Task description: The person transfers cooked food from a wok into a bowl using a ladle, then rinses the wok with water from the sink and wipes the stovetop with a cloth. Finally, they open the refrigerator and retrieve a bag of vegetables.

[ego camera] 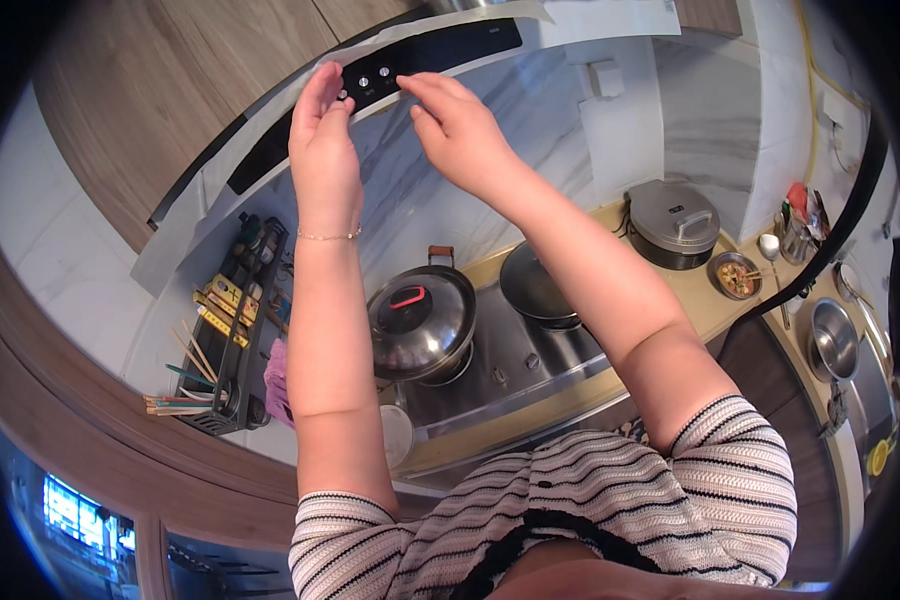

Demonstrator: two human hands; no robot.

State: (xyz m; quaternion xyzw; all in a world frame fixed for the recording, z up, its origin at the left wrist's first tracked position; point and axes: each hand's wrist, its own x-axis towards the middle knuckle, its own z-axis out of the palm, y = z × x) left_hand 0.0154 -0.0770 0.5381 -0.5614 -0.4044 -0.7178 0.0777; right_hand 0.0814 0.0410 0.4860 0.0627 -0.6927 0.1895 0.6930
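Both of my hands are raised in front of the black control panel (420,60) of a range hood, which has several round silver knobs (364,82). My left hand (326,146) is held upright and cupped beside the leftmost knob, with a thin bracelet on its wrist. Nothing shows between its thumb and fingers. My right hand (457,124) points left, its fingertips close to the right-hand knob (385,72) and its thumb apart. No object is visible in it. Whether either hand touches the panel cannot be told.
Below stand a lidded wok (424,322) and a dark pan (532,289) on a steel gas hob (472,401). A grey electric griddle (673,225) and a bowl of food (736,276) sit rightward. A wall rack (229,375) holds chopsticks and boxes at left.
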